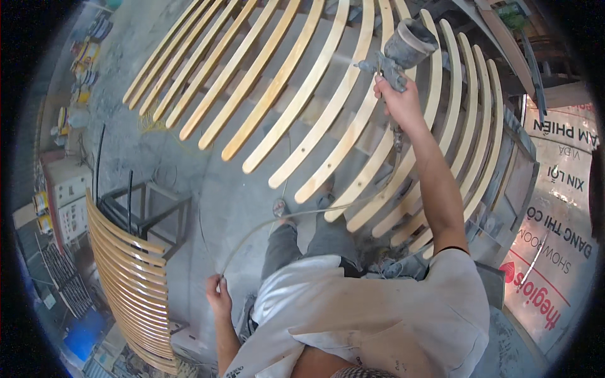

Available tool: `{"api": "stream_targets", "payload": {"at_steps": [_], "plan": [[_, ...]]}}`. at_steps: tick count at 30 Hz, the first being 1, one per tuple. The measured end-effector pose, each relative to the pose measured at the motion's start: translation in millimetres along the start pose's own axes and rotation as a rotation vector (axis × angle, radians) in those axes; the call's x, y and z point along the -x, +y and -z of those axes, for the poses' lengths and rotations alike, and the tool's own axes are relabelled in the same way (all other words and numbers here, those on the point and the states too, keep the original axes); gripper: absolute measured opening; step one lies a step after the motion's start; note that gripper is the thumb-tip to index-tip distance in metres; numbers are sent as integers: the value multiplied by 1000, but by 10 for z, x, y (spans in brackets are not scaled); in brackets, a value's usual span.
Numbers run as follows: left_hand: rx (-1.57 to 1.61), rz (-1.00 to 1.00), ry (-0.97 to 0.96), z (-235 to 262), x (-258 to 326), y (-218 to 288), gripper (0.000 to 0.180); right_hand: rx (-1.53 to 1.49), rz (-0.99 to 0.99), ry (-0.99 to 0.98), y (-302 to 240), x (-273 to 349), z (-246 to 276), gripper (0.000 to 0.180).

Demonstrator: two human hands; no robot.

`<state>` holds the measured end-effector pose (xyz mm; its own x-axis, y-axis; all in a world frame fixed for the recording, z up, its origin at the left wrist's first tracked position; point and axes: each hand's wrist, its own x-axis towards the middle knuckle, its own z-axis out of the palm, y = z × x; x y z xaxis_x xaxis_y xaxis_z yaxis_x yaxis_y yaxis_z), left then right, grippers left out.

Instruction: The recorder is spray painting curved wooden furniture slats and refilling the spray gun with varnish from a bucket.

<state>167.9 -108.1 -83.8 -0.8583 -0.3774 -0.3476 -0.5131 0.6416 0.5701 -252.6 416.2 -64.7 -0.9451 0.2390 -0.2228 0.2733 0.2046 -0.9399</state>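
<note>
My right hand [402, 104] is closed round the handle of a spray gun [392, 70] with a grey cup [411, 43] on top. The nozzle points left, and a faint pale mist hangs before it, over a row of long curved wooden slats [273, 97]. These pale slats fan out across the upper middle, with gaps between them. Down at the lower left, my left hand [218, 296] grips a thin pale hose [271, 223]. From there the hose arcs rightward beneath the slat ends toward the gun. My right arm reaches across several slats.
Glossy curved slats [129, 296] stand in a row at lower left, beside a dark metal frame [151, 211]. A pale cabinet [68, 195] and several cans [85, 57] line the left side. Silvery printed sheeting [554, 220] hangs at right. Thin cords lie on the grey floor [220, 189].
</note>
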Motion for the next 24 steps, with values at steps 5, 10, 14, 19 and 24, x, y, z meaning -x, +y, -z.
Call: {"api": "stream_targets", "payload": {"at_steps": [5,10,14,19,24], "plan": [[34,-10,32,-220,16,948,9,43,72,-15,12,-1223,376,21],[11,-62,14,-330,-80,1632,14,38,178,6,-105,-2316,461,22],[11,4,60,-424,-186,2097,19,53,288,-23,-183,-3178,466,19],[-31,-83,77,-533,-269,2341,19,74,279,84,-320,-3953,385,18],[-46,-78,74,-565,-237,2347,20,102,329,72,-399,-4002,282,20]]}}
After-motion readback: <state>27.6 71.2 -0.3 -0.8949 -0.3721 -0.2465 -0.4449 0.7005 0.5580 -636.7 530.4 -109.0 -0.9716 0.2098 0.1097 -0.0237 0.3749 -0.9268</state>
